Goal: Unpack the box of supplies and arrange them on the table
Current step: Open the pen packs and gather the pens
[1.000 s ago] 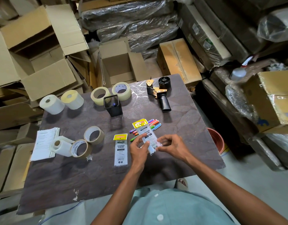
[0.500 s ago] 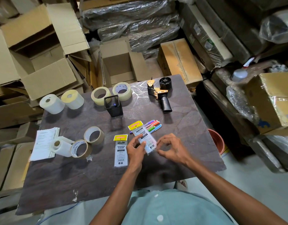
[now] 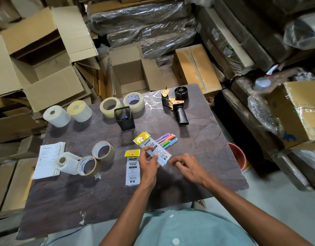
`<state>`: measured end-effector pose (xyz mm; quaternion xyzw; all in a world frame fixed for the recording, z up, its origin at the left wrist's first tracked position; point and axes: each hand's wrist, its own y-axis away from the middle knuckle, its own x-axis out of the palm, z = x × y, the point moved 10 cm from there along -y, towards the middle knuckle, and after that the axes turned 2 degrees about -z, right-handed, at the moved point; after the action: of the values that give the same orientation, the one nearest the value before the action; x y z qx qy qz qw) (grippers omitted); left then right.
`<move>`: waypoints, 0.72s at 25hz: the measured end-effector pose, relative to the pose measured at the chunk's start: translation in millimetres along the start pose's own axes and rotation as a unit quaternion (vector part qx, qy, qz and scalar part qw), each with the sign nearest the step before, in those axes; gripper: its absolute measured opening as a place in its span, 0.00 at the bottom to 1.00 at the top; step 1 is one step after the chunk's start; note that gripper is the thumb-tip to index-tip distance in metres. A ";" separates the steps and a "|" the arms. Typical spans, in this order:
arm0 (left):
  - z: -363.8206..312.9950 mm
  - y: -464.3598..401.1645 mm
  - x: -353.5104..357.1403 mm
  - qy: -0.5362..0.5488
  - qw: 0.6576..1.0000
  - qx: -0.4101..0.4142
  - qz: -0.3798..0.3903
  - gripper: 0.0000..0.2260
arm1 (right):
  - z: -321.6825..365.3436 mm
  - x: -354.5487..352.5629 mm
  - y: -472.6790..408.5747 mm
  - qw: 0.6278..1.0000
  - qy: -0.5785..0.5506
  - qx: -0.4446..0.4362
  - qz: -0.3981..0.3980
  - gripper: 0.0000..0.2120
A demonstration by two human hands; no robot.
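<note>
A dark table (image 3: pixel 197 174) is seen, with a mesh cup (image 3: pixel 124 118) stood on it. Behind the cup two tape rolls (image 3: pixel 122 104) are laid; left of it, two white rolls (image 3: pixel 67 113); right, a tape gun (image 3: pixel 176 103). Nearer than the cup, pens (image 3: pixel 168 140), a flat packet (image 3: pixel 132 167), two more tapes (image 3: pixel 96 158) and papers (image 3: pixel 46 160) are found.

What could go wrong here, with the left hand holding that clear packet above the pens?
1. The left hand holds the clear packet alone; the right hand is off it, so the slick plastic could slip.
2. The loose coloured pens lie right beside it; setting it down could knock them rolling.
3. It may land overlapping the flat packet alongside.
</note>
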<state>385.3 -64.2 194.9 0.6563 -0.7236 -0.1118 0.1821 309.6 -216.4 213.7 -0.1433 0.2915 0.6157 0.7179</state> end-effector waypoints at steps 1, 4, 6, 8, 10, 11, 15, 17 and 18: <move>-2.1 -0.1 1.0 -0.002 1.000 0.009 0.005 0.13 | -10.1 2.8 -1.4 0.997 -0.058 0.048 -0.007 0.14; -13.3 2.0 5.4 -0.042 0.997 0.061 0.023 0.12 | -35.1 18.0 -2.0 0.941 -0.268 0.204 -0.021 0.11; -27.8 8.9 10.5 -0.094 0.988 0.119 0.029 0.12 | -37.5 29.6 1.4 0.858 -0.418 0.298 -0.028 0.11; -47.3 21.4 19.8 -0.140 0.973 0.182 0.028 0.11 | -33.6 38.7 2.0 0.781 -0.517 0.350 -0.030 0.14; -63.7 34.8 30.7 -0.168 0.957 0.233 0.035 0.10 | -32.9 46.7 -1.1 0.727 -0.572 0.377 -0.045 0.16; -69.8 42.0 35.0 -0.172 0.950 0.256 0.043 0.09 | -33.5 49.7 -3.0 0.708 -0.588 0.388 -0.057 0.17; -74.8 67.0 51.5 -0.197 0.909 0.347 0.122 0.08 | -36.3 55.4 -11.3 0.660 -0.626 0.403 -0.098 0.15; -76.0 76.3 56.8 -0.236 0.884 0.380 0.137 0.11 | -34.7 51.9 -13.7 0.663 -0.622 0.404 -0.100 0.22; -78.5 78.6 58.7 -0.252 0.875 0.389 0.137 0.13 | -33.2 50.7 -13.9 0.667 -0.618 0.404 -0.097 0.24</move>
<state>341.8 -107.4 304.6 0.5180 -0.8127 0.0433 -0.2632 318.6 -197.3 155.2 0.5469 -0.0145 0.3119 0.7768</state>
